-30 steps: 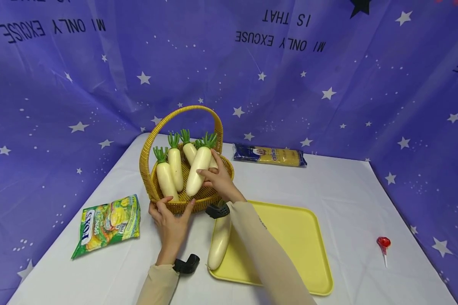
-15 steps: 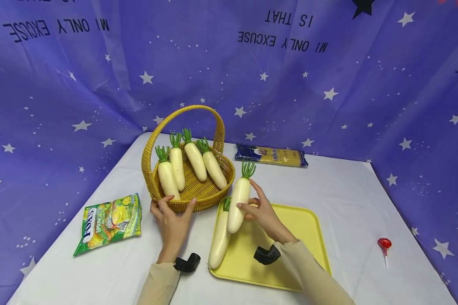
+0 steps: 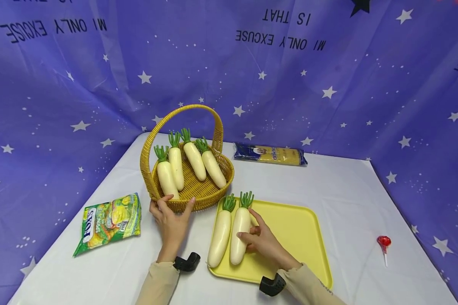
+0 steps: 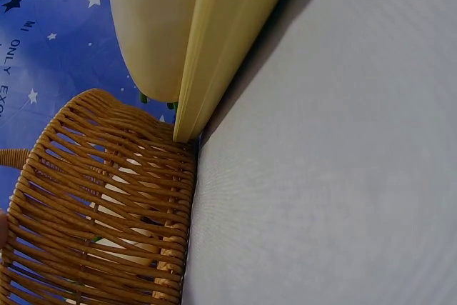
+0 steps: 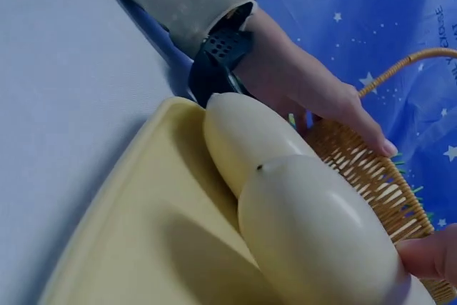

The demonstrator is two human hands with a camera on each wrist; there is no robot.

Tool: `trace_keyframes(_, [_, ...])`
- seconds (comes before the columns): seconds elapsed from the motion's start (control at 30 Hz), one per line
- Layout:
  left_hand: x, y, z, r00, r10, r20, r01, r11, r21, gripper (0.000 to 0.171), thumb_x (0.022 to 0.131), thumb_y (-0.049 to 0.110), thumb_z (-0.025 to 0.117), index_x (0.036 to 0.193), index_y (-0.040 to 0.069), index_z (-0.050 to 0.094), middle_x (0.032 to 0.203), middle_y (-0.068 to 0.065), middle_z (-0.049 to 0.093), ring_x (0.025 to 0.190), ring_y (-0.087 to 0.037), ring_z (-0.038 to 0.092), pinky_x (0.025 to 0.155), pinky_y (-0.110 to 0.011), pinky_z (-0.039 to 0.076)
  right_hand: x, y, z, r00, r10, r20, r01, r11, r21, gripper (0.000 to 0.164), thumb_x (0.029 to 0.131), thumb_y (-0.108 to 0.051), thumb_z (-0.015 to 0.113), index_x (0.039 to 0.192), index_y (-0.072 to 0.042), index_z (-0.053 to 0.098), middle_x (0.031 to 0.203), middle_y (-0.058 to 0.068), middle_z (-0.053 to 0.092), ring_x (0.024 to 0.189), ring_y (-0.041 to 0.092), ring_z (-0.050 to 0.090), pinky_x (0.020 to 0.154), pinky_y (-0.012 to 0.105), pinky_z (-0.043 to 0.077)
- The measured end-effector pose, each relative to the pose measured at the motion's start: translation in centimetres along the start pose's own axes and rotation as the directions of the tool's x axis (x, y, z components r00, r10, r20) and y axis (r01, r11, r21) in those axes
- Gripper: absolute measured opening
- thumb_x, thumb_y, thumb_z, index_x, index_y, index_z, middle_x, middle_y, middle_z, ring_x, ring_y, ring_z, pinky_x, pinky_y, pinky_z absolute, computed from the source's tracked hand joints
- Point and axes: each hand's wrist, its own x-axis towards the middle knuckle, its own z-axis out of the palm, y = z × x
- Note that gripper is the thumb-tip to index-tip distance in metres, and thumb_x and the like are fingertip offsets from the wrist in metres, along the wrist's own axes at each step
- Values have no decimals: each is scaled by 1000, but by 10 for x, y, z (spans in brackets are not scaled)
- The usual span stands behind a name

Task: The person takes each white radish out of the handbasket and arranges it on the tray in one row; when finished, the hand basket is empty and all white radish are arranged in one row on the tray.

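Note:
My right hand (image 3: 264, 241) holds a white radish (image 3: 240, 241) with green tops, thumb on one side and fingers on the other, low over the yellow tray (image 3: 290, 237). Left of it, a second white radish (image 3: 219, 239) lies lengthwise along the tray's left edge. My left hand (image 3: 173, 224) grips the front rim of a wicker basket (image 3: 202, 203), its thumb and fingers spread along the rim. Several more radishes (image 3: 194, 161) lean inside the basket, tops toward the back. In the right wrist view, the held radish (image 5: 314, 226) overlaps the other one (image 5: 250, 133).
A green candy bag (image 3: 108, 222) lies left of the basket. At the back of the white-covered table is a pack of pasta (image 3: 271, 155). A red lollipop (image 3: 383, 243) lies at the far right. The basket's tall handle (image 3: 183, 111) arches above it.
My right hand has taken the radish out of the basket, carried it right and toward me, and lowered it to the tray beside the other radish. My left hand stays on the rim.

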Motion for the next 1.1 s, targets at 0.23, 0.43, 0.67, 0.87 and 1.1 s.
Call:
trace_keyframes(0.23, [-2,1,0,1000,-12,5,12,1000,-5,66,69,47,74,114,13,40,134,-27,16,119,-48,28,97,-55,23,0,4,2,999,2,33,0,998,-58,89,79,-28,69,145,-25,10,80,5,46,64,13,58,64,35,54])
trace_keyframes(0.43, [-1,1,0,1000,-11,6,11,1000,-5,66,69,47,74,114,13,39,134,-27,16,119,-48,28,97,-55,23,-3,3,-1,998,9,69,1,990,-138,89,79,-33,68,145,-23,9,84,8,48,63,15,59,62,36,54])
trace_keyframes(0.67, [0,0,1,1000,-2,1,2,1000,-5,64,70,46,74,114,13,40,134,-27,16,121,-47,26,96,-55,23,-4,0,-2,994,-31,101,58,958,-282,86,79,-34,68,144,-23,13,86,11,49,56,18,56,55,35,51])
trace_keyframes(0.87, [0,-2,2,1000,-8,0,8,1000,-8,65,69,46,74,114,13,40,135,-27,15,123,-46,25,97,-55,22,-1,6,3,986,-164,38,164,877,-452,85,74,-42,70,141,-18,24,83,9,48,54,9,45,47,26,45])
trace_keyframes(1.1, [0,-1,1,1000,-12,2,12,1000,-14,67,69,46,74,115,12,40,134,-27,15,121,-47,26,96,-56,23,-2,2,4,966,-258,-11,202,782,-589,79,76,-51,65,138,-12,34,86,5,43,68,10,40,58,20,36])
